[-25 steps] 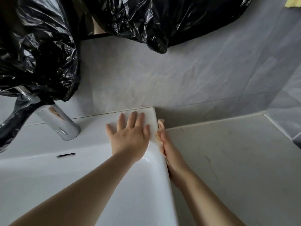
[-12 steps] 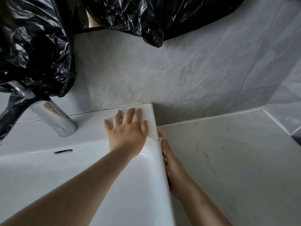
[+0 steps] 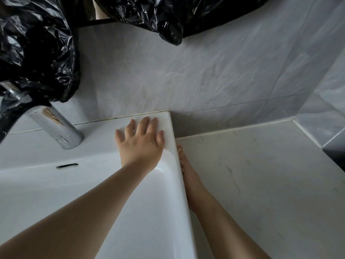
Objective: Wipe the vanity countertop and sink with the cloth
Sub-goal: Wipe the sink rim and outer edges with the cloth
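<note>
The left hand lies flat on the sink's back right corner, fingers spread wide. The right hand is squeezed between the sink's side and the bench; its fingers are hidden. No cloth shows.

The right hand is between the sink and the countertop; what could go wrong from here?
1. The right hand is wedged edge-on against the sink side above the countertop; its knuckles may scrape.
2. No cloth is visible, so that gap may not really be wiped.
3. The left hand presses flat on the glossy rim and might slip towards the faucet.
</note>
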Tool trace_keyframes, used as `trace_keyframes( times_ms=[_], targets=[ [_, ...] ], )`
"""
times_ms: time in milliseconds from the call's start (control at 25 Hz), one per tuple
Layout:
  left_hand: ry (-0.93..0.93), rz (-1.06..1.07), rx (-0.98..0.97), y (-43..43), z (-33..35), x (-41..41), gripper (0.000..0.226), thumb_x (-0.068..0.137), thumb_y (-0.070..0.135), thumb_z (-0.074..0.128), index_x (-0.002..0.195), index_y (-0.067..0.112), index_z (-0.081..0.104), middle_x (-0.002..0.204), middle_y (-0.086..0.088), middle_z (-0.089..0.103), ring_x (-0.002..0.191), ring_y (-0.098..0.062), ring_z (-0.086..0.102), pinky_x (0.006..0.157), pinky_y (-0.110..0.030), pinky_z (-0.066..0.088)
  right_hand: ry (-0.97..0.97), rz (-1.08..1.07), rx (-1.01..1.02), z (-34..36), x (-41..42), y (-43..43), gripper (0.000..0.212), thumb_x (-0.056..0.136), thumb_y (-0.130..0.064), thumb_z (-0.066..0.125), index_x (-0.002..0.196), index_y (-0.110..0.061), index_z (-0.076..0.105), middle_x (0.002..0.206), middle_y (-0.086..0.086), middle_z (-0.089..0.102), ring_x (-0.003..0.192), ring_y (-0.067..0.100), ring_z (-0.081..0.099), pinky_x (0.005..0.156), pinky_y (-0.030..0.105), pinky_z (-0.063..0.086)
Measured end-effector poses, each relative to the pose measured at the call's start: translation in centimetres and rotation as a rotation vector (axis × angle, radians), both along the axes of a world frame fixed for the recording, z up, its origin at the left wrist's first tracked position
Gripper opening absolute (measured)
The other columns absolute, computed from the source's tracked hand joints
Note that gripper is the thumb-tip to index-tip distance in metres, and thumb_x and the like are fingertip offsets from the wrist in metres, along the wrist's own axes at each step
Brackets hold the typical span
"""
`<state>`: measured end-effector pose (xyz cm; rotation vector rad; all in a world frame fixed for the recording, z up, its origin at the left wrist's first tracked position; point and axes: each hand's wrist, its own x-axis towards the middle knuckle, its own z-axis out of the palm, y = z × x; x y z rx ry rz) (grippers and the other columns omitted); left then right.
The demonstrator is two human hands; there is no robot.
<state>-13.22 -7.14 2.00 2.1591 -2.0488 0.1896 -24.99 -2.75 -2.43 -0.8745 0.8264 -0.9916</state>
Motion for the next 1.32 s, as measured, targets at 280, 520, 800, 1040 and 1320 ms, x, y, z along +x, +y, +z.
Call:
trace_keyframes(
  times_ms=[280,520,800,1040,1320],
  targets=[
    [0.150,-0.086,-0.168,4.3,-2.5,-1.0,0.056,0.088,0.048,0.022,0.135,0.028,0.045,0.145,0.004,0.041,0.136,-0.022,0.031,0.109,-0.049,-0.001,-0.011,-0.064,-0.204,1.0,-0.2,-2.4,0.041,0.102,-0.037,0.025,0.140,-0.026,0.037,0.122,-0.022,0.050,0.105,-0.016,0.049,0.085,0.005,0.041],
    [0.250,-0.157,0.030,8.5,-4.6,-1.0,0.062,0.083,0.054,0.000,0.143,0.040,-0.007,0.151,0.015,-0.015,0.143,-0.014,-0.011,0.113,-0.043,-0.006,0.014,-0.035,0.050,-0.6,-0.7,4.3,0.045,0.102,-0.041,0.017,0.128,-0.030,0.052,0.131,-0.012,0.058,0.123,-0.001,0.049,0.108,0.024,0.037],
    [0.283,-0.107,0.153,10.6,-5.2,-1.2,0.075,0.073,0.052,-0.017,0.146,0.036,-0.007,0.155,0.017,-0.004,0.141,-0.003,-0.010,0.115,-0.030,-0.005,0.008,-0.075,-0.179,0.6,-0.4,1.0,0.041,0.102,-0.033,0.025,0.142,-0.026,0.032,0.117,-0.022,0.050,0.100,-0.007,0.054,0.082,0.004,0.041],
    [0.301,-0.106,0.096,10.7,-5.4,-1.2,0.075,0.079,0.051,-0.006,0.147,0.030,0.018,0.152,0.011,0.023,0.141,-0.009,0.009,0.116,-0.033,0.007,0.008,0.039,0.020,0.7,-0.5,5.4,0.050,0.100,-0.046,0.022,0.108,-0.021,0.065,0.104,-0.006,0.072,0.101,0.003,0.065,0.085,0.013,0.050],
    [0.312,-0.106,0.090,10.7,-5.5,-1.3,0.076,0.078,0.051,-0.002,0.146,0.028,0.023,0.150,0.008,0.028,0.139,-0.012,0.015,0.115,-0.033,0.009,0.000,0.031,-0.242,2.1,-0.8,2.0,0.038,0.103,-0.035,0.024,0.108,-0.018,0.057,0.085,-0.011,0.072,0.061,-0.011,0.060,0.065,0.004,0.045]
  ],
)
